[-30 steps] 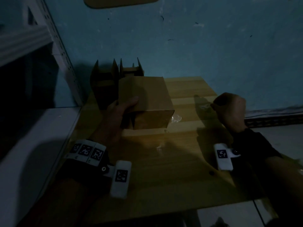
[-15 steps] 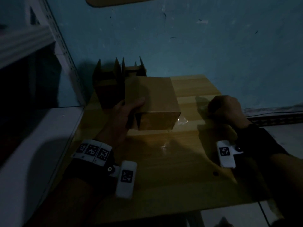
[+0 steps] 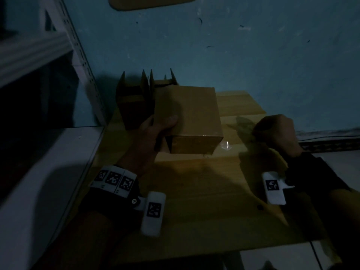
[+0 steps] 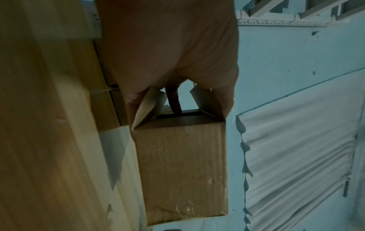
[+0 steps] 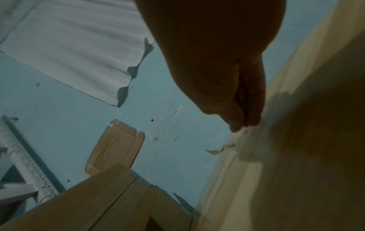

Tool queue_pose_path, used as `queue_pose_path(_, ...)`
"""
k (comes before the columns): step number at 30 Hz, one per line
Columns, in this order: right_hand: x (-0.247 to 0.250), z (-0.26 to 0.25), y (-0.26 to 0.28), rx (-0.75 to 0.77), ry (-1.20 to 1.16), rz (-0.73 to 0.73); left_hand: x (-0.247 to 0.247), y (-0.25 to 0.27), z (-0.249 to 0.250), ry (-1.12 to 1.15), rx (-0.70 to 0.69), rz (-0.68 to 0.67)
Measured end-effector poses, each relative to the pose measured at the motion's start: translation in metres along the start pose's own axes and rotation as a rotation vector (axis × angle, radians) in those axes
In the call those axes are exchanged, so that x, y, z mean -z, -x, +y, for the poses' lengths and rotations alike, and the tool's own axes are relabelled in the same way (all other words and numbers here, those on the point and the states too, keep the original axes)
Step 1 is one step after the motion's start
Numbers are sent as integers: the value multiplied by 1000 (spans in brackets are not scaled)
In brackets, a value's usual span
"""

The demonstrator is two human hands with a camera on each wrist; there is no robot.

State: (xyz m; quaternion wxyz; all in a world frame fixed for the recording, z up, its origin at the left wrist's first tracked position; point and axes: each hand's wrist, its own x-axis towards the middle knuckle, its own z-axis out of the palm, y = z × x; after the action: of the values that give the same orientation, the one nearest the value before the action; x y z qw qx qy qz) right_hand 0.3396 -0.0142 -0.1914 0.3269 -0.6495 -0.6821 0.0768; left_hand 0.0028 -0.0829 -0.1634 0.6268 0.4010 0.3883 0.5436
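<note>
A brown cardboard box (image 3: 191,117) is held just above the wooden table (image 3: 194,201), near its back. My left hand (image 3: 155,131) grips the box at its left near corner, thumb lying on the top face. In the left wrist view the box (image 4: 181,164) has its end flaps spread open and a finger (image 4: 174,101) reaches into the opening. My right hand (image 3: 276,131) hovers at the table's right side, apart from the box, fingers curled. Its fingertips (image 5: 242,121) press together close to the tabletop (image 5: 296,171); I see nothing between them.
Open cardboard boxes (image 3: 134,102) with raised flaps stand at the table's back left, just behind the held box. A scrap of clear film (image 3: 226,146) lies beside the box. A white metal shelf frame (image 3: 83,61) stands at the left. A flat cardboard piece (image 5: 116,148) hangs on the blue wall.
Little differs. My left hand keeps its grip on the box, which has shifted slightly. My right hand stays curled at the table's right side.
</note>
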Motion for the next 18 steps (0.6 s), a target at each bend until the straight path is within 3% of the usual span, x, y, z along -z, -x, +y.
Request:
queue_pose_path(7, -8, -11, -8, 41, 20, 254, -1, 1, 0, 8, -7, -6)
queue_pose_path(13, -25, -11, -3, -185, 0, -4, 0, 2, -4, -26, 14, 10)
queue_pose_path(18, -15, -14, -5, -202, -78, -118, 1, 0, -5, -49, 25, 40)
